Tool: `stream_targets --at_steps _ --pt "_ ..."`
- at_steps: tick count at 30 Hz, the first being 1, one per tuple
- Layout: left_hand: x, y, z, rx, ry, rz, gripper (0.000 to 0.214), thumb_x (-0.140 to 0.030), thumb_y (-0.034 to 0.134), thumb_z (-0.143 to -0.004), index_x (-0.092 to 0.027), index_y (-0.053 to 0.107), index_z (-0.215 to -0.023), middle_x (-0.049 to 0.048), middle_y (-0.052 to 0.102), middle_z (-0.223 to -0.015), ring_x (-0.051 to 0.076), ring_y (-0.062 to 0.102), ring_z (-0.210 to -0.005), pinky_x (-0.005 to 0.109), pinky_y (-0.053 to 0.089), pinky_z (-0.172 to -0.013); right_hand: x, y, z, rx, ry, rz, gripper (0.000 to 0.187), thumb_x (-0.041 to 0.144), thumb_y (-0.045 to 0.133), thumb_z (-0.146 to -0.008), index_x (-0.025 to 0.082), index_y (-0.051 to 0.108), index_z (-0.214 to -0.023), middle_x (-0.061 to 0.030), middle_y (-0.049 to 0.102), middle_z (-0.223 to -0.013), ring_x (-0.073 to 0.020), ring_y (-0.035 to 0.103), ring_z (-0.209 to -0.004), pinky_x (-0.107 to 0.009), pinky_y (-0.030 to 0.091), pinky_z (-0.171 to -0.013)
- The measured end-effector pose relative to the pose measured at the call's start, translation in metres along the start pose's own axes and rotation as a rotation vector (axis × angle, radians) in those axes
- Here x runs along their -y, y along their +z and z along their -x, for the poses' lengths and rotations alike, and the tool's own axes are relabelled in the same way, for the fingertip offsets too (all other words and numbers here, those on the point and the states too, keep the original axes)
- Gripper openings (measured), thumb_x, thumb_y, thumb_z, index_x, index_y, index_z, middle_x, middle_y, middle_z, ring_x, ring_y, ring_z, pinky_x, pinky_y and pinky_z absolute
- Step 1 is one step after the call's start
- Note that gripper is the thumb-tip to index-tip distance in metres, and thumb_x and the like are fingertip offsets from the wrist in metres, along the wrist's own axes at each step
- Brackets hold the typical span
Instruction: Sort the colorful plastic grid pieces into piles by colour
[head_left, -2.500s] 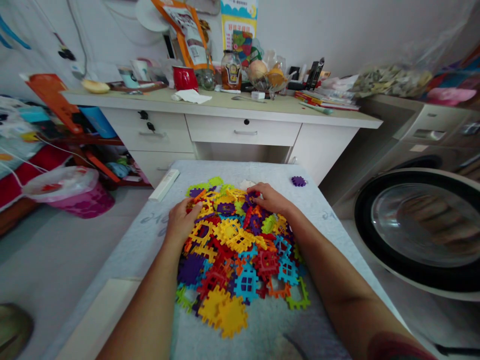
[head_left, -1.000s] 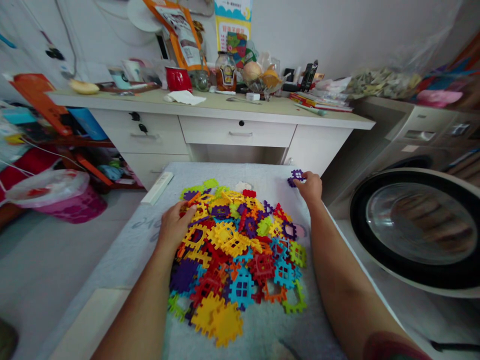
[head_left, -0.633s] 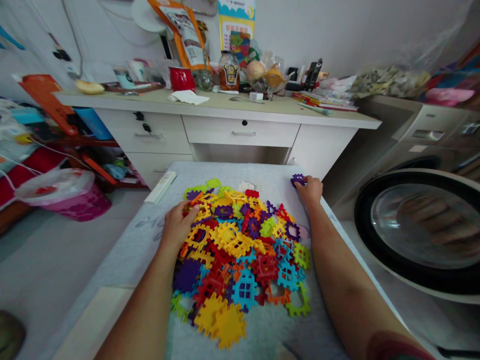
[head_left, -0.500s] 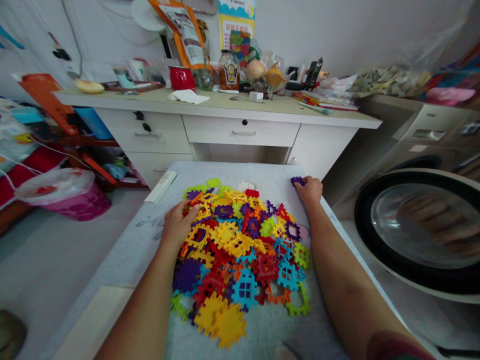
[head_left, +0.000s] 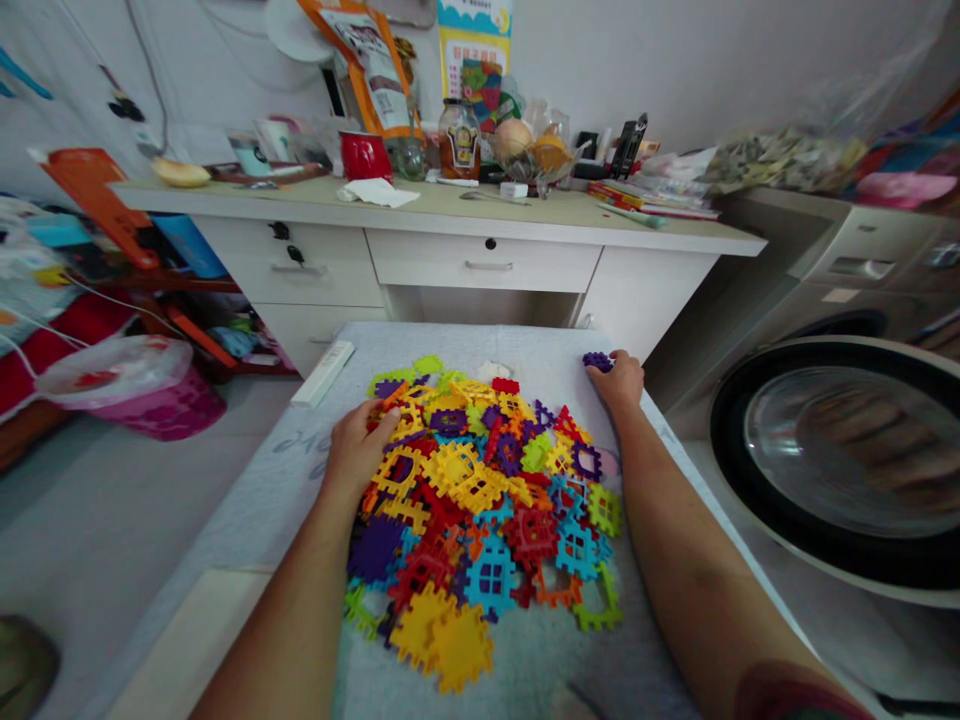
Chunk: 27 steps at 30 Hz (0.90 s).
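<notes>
A heap of flat, toothed plastic building tiles (head_left: 480,500) in yellow, red, blue, purple, green and orange covers the middle of a grey cloth-covered table (head_left: 285,480). My left hand (head_left: 360,448) rests palm down on the heap's left edge, fingers curled over yellow and orange tiles. My right hand (head_left: 621,382) reaches to the far right corner of the table, its fingers closed on a lone purple tile (head_left: 597,361) lying apart from the heap.
A white remote-like bar (head_left: 323,372) lies at the table's far left. Beyond stands a cluttered white desk (head_left: 480,262) with drawers. A washing machine door (head_left: 840,455) is close on the right, and a pink bin (head_left: 142,398) with a plastic bag sits on the floor at left.
My right hand left the top of the heap and went to the far right corner, where it closed on the lone purple tile. My left hand stayed on the heap's left edge.
</notes>
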<state>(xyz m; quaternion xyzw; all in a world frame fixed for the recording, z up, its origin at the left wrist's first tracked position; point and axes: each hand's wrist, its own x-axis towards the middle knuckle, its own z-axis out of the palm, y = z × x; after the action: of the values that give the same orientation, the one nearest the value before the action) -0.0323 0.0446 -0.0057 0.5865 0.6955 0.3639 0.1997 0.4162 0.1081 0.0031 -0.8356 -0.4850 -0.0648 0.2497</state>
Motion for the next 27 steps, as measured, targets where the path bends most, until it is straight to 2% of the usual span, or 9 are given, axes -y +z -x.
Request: stream_targets --at_steps 4,7,9,11,13,15,18,22,27 --pt "0.001 0.001 0.0 0.009 0.001 0.022 0.061 -0.062 0.052 -0.081 -0.017 0.067 -0.119 0.0107 0.071 -0.114 0.026 0.065 -0.104 0.039 0.049 -0.097 0.0 0.002 0.002 0.031 0.024 -0.004 0.053 0.043 0.071 -0.079 0.014 0.061 -0.122 -0.0173 0.065 -0.113 -0.0297 0.061 -0.104 -0.039 0.045 -0.092" --pt "0.001 0.001 -0.001 0.009 0.004 0.03 0.06 -0.062 0.052 -0.081 -0.018 0.067 -0.118 0.0104 0.071 -0.113 0.026 0.065 -0.104 0.038 0.048 -0.098 0.0 0.0 0.002 -0.015 0.011 -0.038 0.054 0.041 0.072 -0.077 0.014 0.061 -0.122 -0.0181 0.064 -0.115 -0.0311 0.059 -0.107 -0.041 0.044 -0.096" --pt "0.0 0.001 -0.001 0.009 0.007 0.04 0.059 -0.062 0.053 -0.081 -0.018 0.067 -0.117 0.01 0.071 -0.112 0.026 0.064 -0.105 0.038 0.048 -0.098 0.004 -0.004 0.001 -0.073 -0.022 -0.085 0.056 0.04 0.073 -0.076 0.013 0.061 -0.123 -0.0203 0.061 -0.12 -0.033 0.057 -0.112 -0.045 0.043 -0.098" --pt "0.0 0.0 0.0 0.009 0.01 0.053 0.057 -0.061 0.054 -0.081 -0.019 0.067 -0.117 0.0095 0.072 -0.111 0.026 0.064 -0.105 0.038 0.048 -0.098 0.013 -0.011 0.001 -0.069 -0.108 -0.174 0.052 0.038 0.072 -0.077 0.012 0.063 -0.121 -0.0206 0.061 -0.122 -0.0323 0.058 -0.111 -0.046 0.044 -0.099" --pt "-0.001 0.0 0.0 0.005 0.005 0.065 0.056 -0.061 0.054 -0.081 -0.019 0.067 -0.116 0.009 0.072 -0.11 0.026 0.064 -0.106 0.038 0.048 -0.099 0.027 -0.017 0.003 0.071 -0.267 -0.293 0.04 0.036 0.067 -0.081 0.014 0.066 -0.115 -0.0171 0.065 -0.117 -0.0276 0.062 -0.102 -0.043 0.048 -0.095" --pt "-0.002 -0.001 0.001 0.0 -0.002 0.084 0.054 -0.061 0.054 -0.081 -0.02 0.068 -0.113 0.0087 0.072 -0.111 0.026 0.063 -0.107 0.039 0.047 -0.101 0.045 -0.02 0.009 0.3 -0.47 -0.401 0.029 0.032 0.061 -0.086 0.017 0.07 -0.109 -0.0118 0.07 -0.112 -0.023 0.065 -0.096 -0.039 0.051 -0.092" --pt "-0.003 -0.001 0.002 -0.017 -0.016 0.158 0.052 -0.06 0.052 -0.082 -0.02 0.069 -0.11 0.0074 0.072 -0.114 0.025 0.063 -0.107 0.038 0.046 -0.102 0.07 -0.015 0.025 0.531 -0.756 -0.5 0.032 0.017 0.056 -0.083 0.021 0.072 -0.111 -0.0065 0.072 -0.12 -0.0218 0.065 -0.109 -0.039 0.049 -0.099" --pt "-0.002 0.0 0.002 -0.044 -0.072 0.294 0.051 -0.058 0.052 -0.081 -0.02 0.069 -0.11 0.0054 0.071 -0.116 0.024 0.063 -0.108 0.037 0.047 -0.102 0.087 0.0 0.045 0.595 -0.953 -0.498 0.054 0.003 0.053 -0.071 0.024 0.071 -0.118 -0.0034 0.069 -0.129 -0.0225 0.061 -0.121 -0.042 0.044 -0.109" --pt "0.0 0.002 0.001 -0.046 -0.144 0.438 0.045 -0.038 0.051 -0.076 -0.02 0.071 -0.111 0.0044 0.071 -0.119 0.024 0.062 -0.111 0.037 0.047 -0.103 0.086 0.012 0.051 0.569 -0.937 -0.484 0.047 0.0 0.055 -0.07 0.022 0.075 -0.107 -0.0051 0.074 -0.113 -0.0221 0.066 -0.108 -0.039 0.047 -0.103"
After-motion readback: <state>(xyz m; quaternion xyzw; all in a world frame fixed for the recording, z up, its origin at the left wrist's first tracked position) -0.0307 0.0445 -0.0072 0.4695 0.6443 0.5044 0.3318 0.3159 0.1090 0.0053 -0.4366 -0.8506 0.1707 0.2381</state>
